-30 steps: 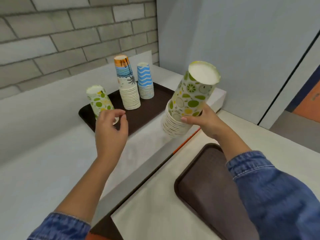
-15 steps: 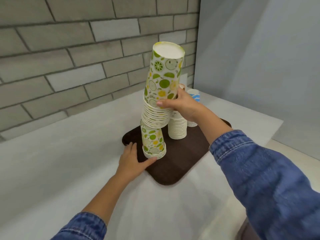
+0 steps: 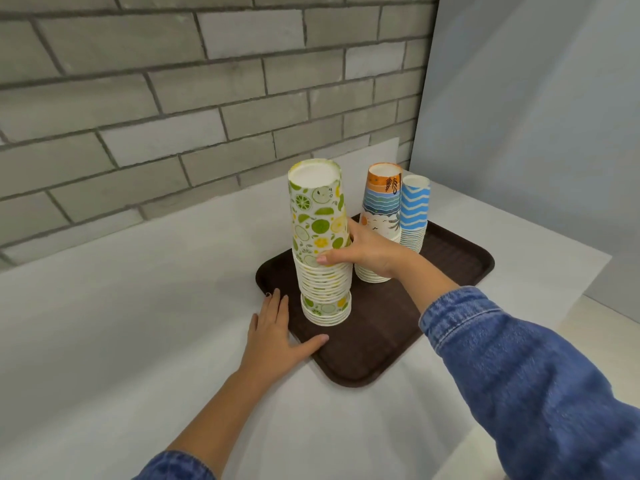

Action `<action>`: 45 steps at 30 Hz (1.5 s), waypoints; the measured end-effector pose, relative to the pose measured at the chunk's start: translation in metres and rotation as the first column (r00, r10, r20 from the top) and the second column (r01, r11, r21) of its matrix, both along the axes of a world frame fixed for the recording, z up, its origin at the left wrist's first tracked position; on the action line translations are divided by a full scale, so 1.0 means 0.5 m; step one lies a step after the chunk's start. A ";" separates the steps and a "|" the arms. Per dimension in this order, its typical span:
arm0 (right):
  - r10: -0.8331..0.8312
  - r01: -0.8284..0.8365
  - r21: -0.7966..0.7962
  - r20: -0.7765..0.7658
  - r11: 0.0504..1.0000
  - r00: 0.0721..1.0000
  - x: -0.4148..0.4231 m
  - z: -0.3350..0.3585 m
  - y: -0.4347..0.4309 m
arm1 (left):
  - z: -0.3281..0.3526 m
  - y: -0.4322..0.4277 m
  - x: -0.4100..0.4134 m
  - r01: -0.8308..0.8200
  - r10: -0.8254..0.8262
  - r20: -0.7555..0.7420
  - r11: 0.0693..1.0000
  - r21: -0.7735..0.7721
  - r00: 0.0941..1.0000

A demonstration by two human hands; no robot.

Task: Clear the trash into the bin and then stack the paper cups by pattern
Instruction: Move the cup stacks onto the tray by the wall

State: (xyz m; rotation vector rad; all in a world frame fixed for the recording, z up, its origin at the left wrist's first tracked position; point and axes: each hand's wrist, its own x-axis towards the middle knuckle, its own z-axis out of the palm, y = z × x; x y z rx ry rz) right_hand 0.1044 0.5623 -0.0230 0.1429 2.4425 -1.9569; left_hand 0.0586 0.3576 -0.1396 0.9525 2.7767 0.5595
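A tall upside-down stack of lime-patterned cups stands on a brown tray, nested over a short stack of the same pattern. My right hand grips the tall stack at mid-height from the right. My left hand lies flat and open, fingers spread, on the tray's left edge, touching no cup. Behind my right hand stand a stack of orange-and-blue beach-patterned cups and a stack of blue zigzag cups.
The tray rests on a white counter against a grey brick wall. A pale blue wall closes the right side. The counter's right edge drops to a lower surface.
My right hand has lowered the tall lime stack down over the short lime stack on the tray. My left hand let go of the short stack and flattened on the tray's edge.
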 end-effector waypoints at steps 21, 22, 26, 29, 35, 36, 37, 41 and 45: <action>0.028 -0.025 -0.055 0.052 0.998 0.998 -0.003 -0.066 0.018 | -0.001 0.002 0.002 0.000 0.000 0.005 1.000 -0.016 1.000; 0.015 -0.013 -0.050 0.048 0.999 0.999 -0.001 -0.067 0.019 | 0.001 0.002 0.003 -0.001 0.001 0.006 1.000 -0.015 1.000; 0.006 -0.005 -0.034 0.036 0.999 0.999 0.014 -0.070 0.019 | 0.004 0.002 0.005 0.002 -0.002 0.002 1.000 -0.001 1.000; 0.002 -0.002 -0.026 0.015 1.000 1.000 0.027 -0.071 0.015 | 0.010 0.001 0.007 0.007 -0.007 0.030 1.000 0.014 1.000; -0.090 0.092 0.056 -0.039 0.994 0.995 0.051 -0.093 0.000 | 0.019 -0.006 0.005 0.005 -0.007 0.028 0.997 0.077 1.000; -0.106 0.109 0.076 -0.046 0.991 0.993 0.054 -0.101 -0.006 | 0.022 -0.003 0.006 0.010 -0.011 0.014 0.996 0.083 1.000; -0.118 0.122 0.090 -0.055 0.988 0.992 0.056 -0.109 -0.011 | 0.024 0.002 0.008 0.013 -0.013 -0.001 0.995 0.103 1.000; -0.155 0.161 0.081 -0.069 0.984 0.985 0.050 -0.128 -0.019 | 0.042 0.037 0.013 -0.034 0.017 0.053 0.947 0.320 0.998; -0.187 0.191 0.185 -0.037 0.964 0.982 0.087 -0.100 -0.008 | 0.089 0.067 0.021 -0.158 0.089 0.153 0.836 0.526 0.984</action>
